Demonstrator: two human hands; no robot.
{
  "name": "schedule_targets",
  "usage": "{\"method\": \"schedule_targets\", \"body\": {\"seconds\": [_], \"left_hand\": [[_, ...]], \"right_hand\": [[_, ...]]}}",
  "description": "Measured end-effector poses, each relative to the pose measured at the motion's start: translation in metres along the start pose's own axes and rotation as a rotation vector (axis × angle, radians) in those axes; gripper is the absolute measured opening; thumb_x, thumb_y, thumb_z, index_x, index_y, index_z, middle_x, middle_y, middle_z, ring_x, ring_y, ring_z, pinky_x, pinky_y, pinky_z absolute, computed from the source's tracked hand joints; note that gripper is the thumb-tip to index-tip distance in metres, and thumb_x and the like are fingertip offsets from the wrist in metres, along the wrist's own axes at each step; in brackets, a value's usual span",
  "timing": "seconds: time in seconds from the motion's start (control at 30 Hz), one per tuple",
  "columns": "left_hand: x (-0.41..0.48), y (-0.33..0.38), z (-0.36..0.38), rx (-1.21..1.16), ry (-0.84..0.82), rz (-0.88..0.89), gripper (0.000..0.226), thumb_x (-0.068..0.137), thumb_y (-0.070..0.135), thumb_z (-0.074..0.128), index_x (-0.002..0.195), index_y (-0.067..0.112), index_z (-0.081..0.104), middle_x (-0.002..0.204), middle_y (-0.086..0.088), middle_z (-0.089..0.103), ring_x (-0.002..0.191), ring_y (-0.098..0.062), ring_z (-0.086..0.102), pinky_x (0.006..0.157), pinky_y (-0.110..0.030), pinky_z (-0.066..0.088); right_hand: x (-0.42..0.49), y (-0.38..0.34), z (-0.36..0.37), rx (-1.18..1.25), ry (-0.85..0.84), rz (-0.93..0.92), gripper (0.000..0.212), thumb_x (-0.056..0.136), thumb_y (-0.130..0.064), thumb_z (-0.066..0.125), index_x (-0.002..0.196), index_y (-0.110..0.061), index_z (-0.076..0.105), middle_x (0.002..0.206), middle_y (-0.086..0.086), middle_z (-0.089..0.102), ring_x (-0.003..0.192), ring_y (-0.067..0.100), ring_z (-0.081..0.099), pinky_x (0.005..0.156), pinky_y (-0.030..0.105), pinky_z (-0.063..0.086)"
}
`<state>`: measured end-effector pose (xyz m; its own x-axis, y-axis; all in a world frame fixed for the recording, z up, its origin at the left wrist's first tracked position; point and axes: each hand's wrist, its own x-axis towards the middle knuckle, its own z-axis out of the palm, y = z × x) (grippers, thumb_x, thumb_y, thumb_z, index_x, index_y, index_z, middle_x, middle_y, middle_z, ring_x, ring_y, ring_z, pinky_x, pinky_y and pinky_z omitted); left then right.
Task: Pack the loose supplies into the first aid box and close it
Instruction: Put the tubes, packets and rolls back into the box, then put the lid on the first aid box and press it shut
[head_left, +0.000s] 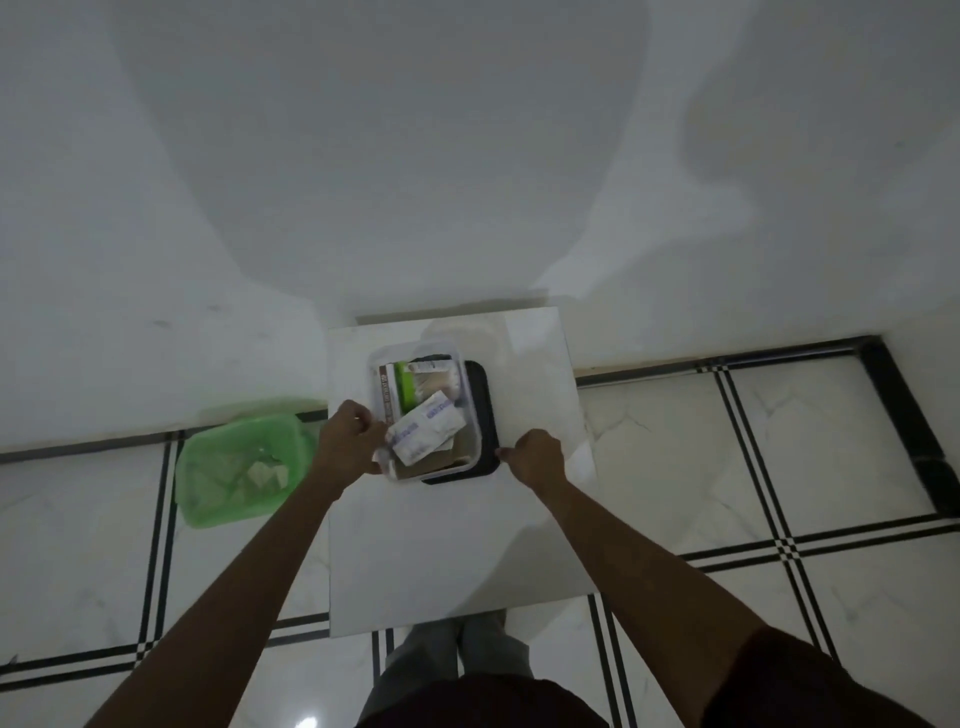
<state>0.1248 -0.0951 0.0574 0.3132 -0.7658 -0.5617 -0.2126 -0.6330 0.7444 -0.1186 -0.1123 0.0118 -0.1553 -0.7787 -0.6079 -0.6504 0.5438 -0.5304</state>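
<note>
White tiled floor (779, 467) with black lines, pale wall behind. Small white counter (447, 545) stands against the wall. On it a clear first aid box (467, 395), open, sits partly over a black lid (480, 415). Inside: white packets (423, 428), a green item (405, 387), a brown-edged carton (385, 395). Left hand (348, 439), grip clamped on the box's near-left rim. Right hand (535, 457), grip pinched on the lid's near corner. Green bin (239, 467) on the floor, left of the counter.
</note>
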Motion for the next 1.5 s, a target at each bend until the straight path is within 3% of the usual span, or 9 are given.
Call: {"method": "schedule_targets", "body": {"seconds": [0.23,0.47,0.6,0.83,1.0,1.17,1.3,1.4,1.5], "left_hand": [[-0.006,-0.016,-0.028,-0.06,0.056,-0.012,0.008,0.086,-0.001,0.054,0.085,0.003,0.048,0.092,-0.024,0.061,0.073,-0.032,0.062,0.058,-0.051,0.059],[-0.011,-0.02,-0.019,-0.09,0.032,-0.022,0.013,0.087,-0.001,0.053,0.08,0.007,0.045,0.087,-0.02,0.059,0.071,-0.027,0.062,0.049,-0.041,0.059],[-0.008,-0.014,-0.001,-0.06,-0.017,0.013,0.015,0.087,0.001,0.054,0.078,0.01,0.046,0.089,-0.024,0.06,0.077,-0.033,0.063,0.052,-0.043,0.06],[-0.003,-0.011,0.026,-0.052,-0.084,0.005,0.013,0.087,0.006,0.057,0.081,0.01,0.046,0.105,-0.032,0.062,0.088,-0.041,0.066,0.061,-0.055,0.059],[-0.003,-0.01,0.028,-0.194,-0.133,-0.129,0.014,0.092,0.016,0.052,0.099,0.004,0.054,0.109,-0.025,0.064,0.087,-0.033,0.067,0.062,-0.042,0.06],[-0.006,-0.002,0.022,-0.287,-0.043,-0.137,0.036,0.093,0.044,0.05,0.111,0.014,0.06,0.104,-0.015,0.066,0.096,-0.029,0.064,0.072,-0.043,0.059],[-0.008,-0.006,0.034,-0.073,0.046,0.033,0.034,0.086,0.031,0.066,0.114,0.014,0.058,0.1,-0.014,0.065,0.09,-0.028,0.064,0.069,-0.044,0.06],[-0.01,-0.01,0.046,0.041,0.156,0.137,0.034,0.087,0.024,0.063,0.119,0.011,0.058,0.099,-0.015,0.068,0.085,-0.028,0.066,0.074,-0.044,0.059],[-0.01,-0.012,0.054,0.103,0.261,0.197,0.032,0.088,0.026,0.06,0.118,0.013,0.063,0.096,-0.013,0.069,0.082,-0.025,0.066,0.078,-0.04,0.056]], "right_hand": [[0.025,0.006,0.029,-0.244,-0.05,0.021,0.038,0.084,-0.033,0.065,0.104,0.0,0.061,0.113,0.017,0.061,0.109,0.032,0.054,0.091,0.037,0.047],[0.007,-0.009,-0.018,0.518,-0.206,0.15,0.007,0.085,-0.006,0.064,0.083,-0.003,0.058,0.1,0.023,0.063,0.083,0.03,0.064,0.078,0.04,0.059],[-0.016,-0.029,-0.036,0.375,-0.181,-0.034,0.033,0.079,-0.017,0.074,0.105,-0.01,0.054,0.099,0.014,0.063,0.088,0.026,0.064,0.071,0.033,0.058],[-0.063,-0.07,-0.031,-0.017,0.219,-0.67,0.012,0.089,-0.014,0.057,0.1,-0.01,0.058,0.073,-0.004,0.059,0.056,0.001,0.052,0.05,0.003,0.039],[-0.081,-0.052,0.033,-0.35,0.206,-0.906,0.022,0.084,-0.024,0.06,0.099,-0.007,0.061,0.079,0.011,0.07,0.07,0.025,0.066,0.076,0.037,0.058],[-0.075,-0.041,0.068,-0.464,0.186,-0.858,0.041,0.076,-0.021,0.071,0.11,-0.001,0.06,0.095,0.017,0.072,0.09,0.033,0.068,0.093,0.051,0.052],[-0.07,-0.05,0.052,-0.177,0.228,-0.864,0.013,0.089,-0.015,0.058,0.095,-0.004,0.06,0.084,0.016,0.067,0.078,0.029,0.065,0.073,0.039,0.059],[-0.053,-0.045,0.023,-0.185,0.512,-0.596,0.017,0.088,-0.021,0.058,0.099,-0.009,0.059,0.095,0.011,0.063,0.087,0.025,0.058,0.07,0.034,0.054],[-0.028,-0.03,0.005,-0.04,0.381,-0.31,0.031,0.09,-0.03,0.058,0.112,-0.007,0.057,0.107,0.012,0.061,0.099,0.028,0.056,0.078,0.035,0.05]]}}
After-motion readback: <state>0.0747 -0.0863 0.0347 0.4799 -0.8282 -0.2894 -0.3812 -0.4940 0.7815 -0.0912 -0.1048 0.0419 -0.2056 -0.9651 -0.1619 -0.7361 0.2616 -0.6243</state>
